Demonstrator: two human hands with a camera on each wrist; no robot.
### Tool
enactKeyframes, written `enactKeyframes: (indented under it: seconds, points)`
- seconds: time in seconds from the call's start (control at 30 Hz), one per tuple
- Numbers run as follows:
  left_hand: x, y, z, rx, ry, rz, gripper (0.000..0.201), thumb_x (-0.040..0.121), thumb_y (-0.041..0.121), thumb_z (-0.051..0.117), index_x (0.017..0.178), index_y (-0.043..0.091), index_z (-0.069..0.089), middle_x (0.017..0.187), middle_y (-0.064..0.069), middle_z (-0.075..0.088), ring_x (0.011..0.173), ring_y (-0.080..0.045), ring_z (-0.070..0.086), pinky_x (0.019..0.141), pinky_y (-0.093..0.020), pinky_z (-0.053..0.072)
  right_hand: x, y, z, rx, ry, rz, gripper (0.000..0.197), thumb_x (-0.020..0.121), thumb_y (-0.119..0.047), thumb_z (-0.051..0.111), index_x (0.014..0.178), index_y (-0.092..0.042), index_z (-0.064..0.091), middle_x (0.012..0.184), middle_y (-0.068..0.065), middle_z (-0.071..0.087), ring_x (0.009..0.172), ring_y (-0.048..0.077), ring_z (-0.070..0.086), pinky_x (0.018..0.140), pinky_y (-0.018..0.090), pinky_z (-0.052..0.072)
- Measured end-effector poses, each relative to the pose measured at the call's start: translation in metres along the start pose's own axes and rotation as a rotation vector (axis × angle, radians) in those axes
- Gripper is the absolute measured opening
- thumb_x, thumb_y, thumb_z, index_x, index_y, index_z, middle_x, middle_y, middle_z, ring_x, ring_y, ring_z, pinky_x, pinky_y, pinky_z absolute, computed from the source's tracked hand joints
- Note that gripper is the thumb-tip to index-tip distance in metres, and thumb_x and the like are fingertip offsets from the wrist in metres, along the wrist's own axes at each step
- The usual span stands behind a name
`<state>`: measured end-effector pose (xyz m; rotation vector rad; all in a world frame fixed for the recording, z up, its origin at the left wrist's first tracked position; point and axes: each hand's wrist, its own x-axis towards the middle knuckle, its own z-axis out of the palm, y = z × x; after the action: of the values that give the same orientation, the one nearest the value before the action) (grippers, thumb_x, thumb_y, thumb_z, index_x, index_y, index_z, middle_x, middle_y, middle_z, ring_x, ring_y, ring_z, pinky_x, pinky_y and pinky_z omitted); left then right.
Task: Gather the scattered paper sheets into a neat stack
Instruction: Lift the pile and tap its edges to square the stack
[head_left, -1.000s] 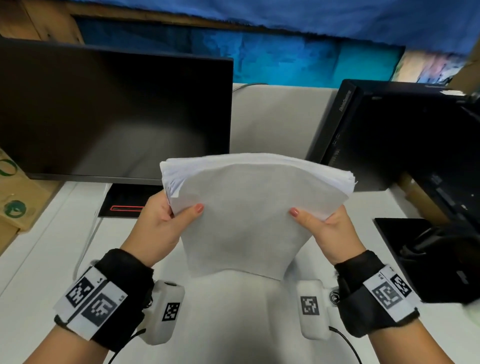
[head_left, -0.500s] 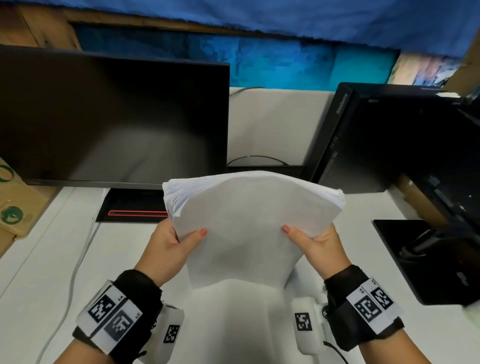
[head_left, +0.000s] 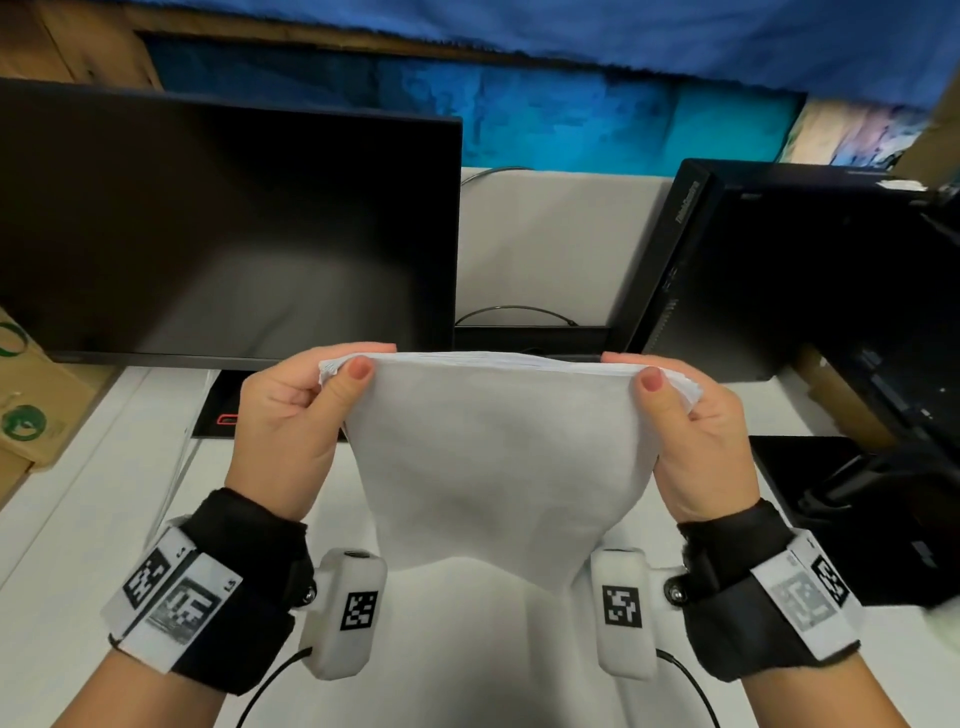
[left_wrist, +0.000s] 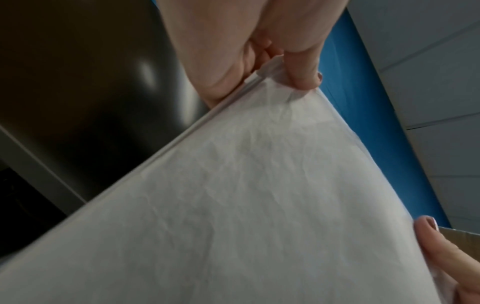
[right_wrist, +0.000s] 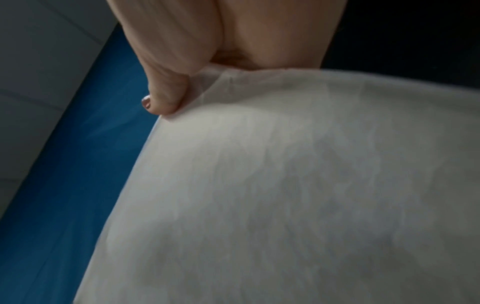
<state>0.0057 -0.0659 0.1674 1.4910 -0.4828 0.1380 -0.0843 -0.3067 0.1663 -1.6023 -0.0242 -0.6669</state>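
Since a second ago: grips shifted from the stack's (head_left: 498, 462) side edges up to its top corners, stack lowered toward worktop (head_left: 78, 519), bottom edge seemingly touching it. One stack, upright before two dark monitors (head_left: 228, 234). Two hands: left hand (head_left: 291, 415) and right hand (head_left: 696, 431) each pinching a corner, thumb in front, fingers behind.

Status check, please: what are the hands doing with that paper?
Left hand and right hand gripping paper stack upright at top corners. Nothing in the way.
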Motion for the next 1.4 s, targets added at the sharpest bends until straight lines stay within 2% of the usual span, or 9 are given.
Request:
enactKeyframes:
  seconds: [0.27,0.4,0.47,0.6,0.87,0.93,1.13,1.3,1.4]
  points:
    - [-0.001,0.003,0.001,0.082,0.006,0.013,0.021,0.08,0.046,0.049,0.084,0.046,0.07,0.081,0.019,0.07,0.073,-0.003,0.063,0.055,-0.025,0.053,0.001,-0.004,-0.001,-0.024,0.092,-0.005,0.04,0.072,-0.067,0.055,0.093,-0.037,0.072,0.086,-0.01,0.075,0.083,0.01,0.069,0.072,0.024,0.053]
    - [-0.004,0.006,0.005,0.117,0.001,0.115,0.035,0.092,0.03,0.043,0.122,0.048,0.047,0.107,0.013,0.067,0.098,-0.007,0.063,0.078,-0.031,0.055,-0.004,-0.01,0.004,-0.198,0.103,-0.178,0.061,0.08,-0.056,0.055,0.133,-0.029,0.039,0.108,-0.003,0.068,0.107,0.017,0.061,0.099,0.042,0.044]
    - [-0.007,0.009,0.007,0.194,-0.023,0.2,0.045,0.092,0.029,0.04,0.131,0.051,0.031,0.117,0.014,0.058,0.109,-0.007,0.055,0.093,-0.035,0.048,-0.009,-0.009,0.005,-0.332,0.109,-0.288,0.066,0.08,-0.038,0.06,0.136,-0.025,0.028,0.121,-0.002,0.056,0.115,0.017,0.053,0.101,0.041,0.041]
    - [-0.011,0.007,0.007,0.397,-0.089,0.295,0.041,0.089,0.029,0.042,0.125,0.05,0.04,0.119,0.029,0.048,0.115,0.004,0.046,0.099,-0.015,0.036,-0.015,-0.003,0.003,-0.479,0.223,-0.384,0.054,0.081,-0.018,0.06,0.13,-0.032,0.043,0.123,-0.007,0.044,0.116,0.012,0.047,0.083,0.034,0.05]
    - [-0.013,0.004,0.002,0.494,-0.041,0.347,0.048,0.086,0.005,0.047,0.114,0.044,0.049,0.111,0.029,0.05,0.102,0.002,0.051,0.084,-0.015,0.045,-0.026,0.0,0.0,-0.614,0.258,-0.298,0.036,0.082,-0.022,0.06,0.118,-0.02,0.057,0.126,0.002,0.045,0.114,0.005,0.048,0.078,0.044,0.054]
    - [-0.013,0.005,0.001,0.481,-0.024,0.33,0.047,0.086,0.006,0.049,0.111,0.045,0.05,0.109,0.031,0.052,0.106,-0.001,0.053,0.086,-0.018,0.046,-0.026,-0.001,0.0,-0.621,0.265,-0.323,0.033,0.082,-0.02,0.061,0.115,-0.021,0.056,0.126,0.005,0.047,0.117,0.001,0.045,0.078,0.044,0.054]
    - [-0.016,0.008,0.001,0.457,0.012,0.281,0.04,0.089,0.01,0.05,0.11,0.044,0.054,0.108,0.029,0.055,0.105,-0.017,0.059,0.079,-0.041,0.055,-0.026,-0.003,-0.001,-0.597,0.282,-0.377,0.022,0.082,-0.014,0.06,0.104,-0.018,0.056,0.123,0.012,0.05,0.112,-0.01,0.045,0.068,0.017,0.053]
    - [-0.016,0.008,0.001,0.401,0.02,0.238,0.041,0.09,0.012,0.048,0.121,0.038,0.053,0.112,0.017,0.059,0.1,-0.019,0.061,0.078,-0.047,0.055,-0.026,-0.003,-0.001,-0.587,0.304,-0.384,0.021,0.082,-0.016,0.061,0.103,-0.019,0.056,0.122,0.01,0.049,0.11,-0.006,0.047,0.062,0.024,0.053]
    - [-0.018,0.009,0.002,0.338,-0.01,0.195,0.048,0.087,0.018,0.051,0.131,0.036,0.045,0.12,0.013,0.06,0.111,-0.015,0.059,0.088,-0.038,0.054,-0.027,-0.003,0.0,-0.543,0.289,-0.362,0.025,0.082,-0.017,0.06,0.106,-0.022,0.054,0.122,0.002,0.051,0.11,0.004,0.051,0.064,0.028,0.054]
